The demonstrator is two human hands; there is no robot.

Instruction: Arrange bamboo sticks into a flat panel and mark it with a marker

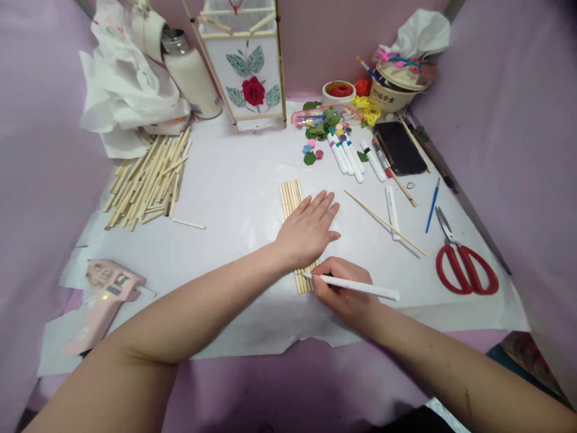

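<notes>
Several thin bamboo sticks [291,191] lie side by side in a flat row on the white paper. My left hand [309,225] rests flat across their middle with its fingers spread, hiding that part of the row. Just below it, my right hand [345,285] grips a white marker pen [360,285]. The pen's tip is at the near end of the row, where dark marks show across some sticks. Whether the tip touches a stick I cannot tell for sure.
Left are a pile of bamboo sticks [151,177] and a pink glue gun [110,294]. A rose-decorated lantern frame [246,72] stands at the back. Right are white markers [346,155], a phone [400,147], a skewer [383,221] and red-handled scissors [464,261].
</notes>
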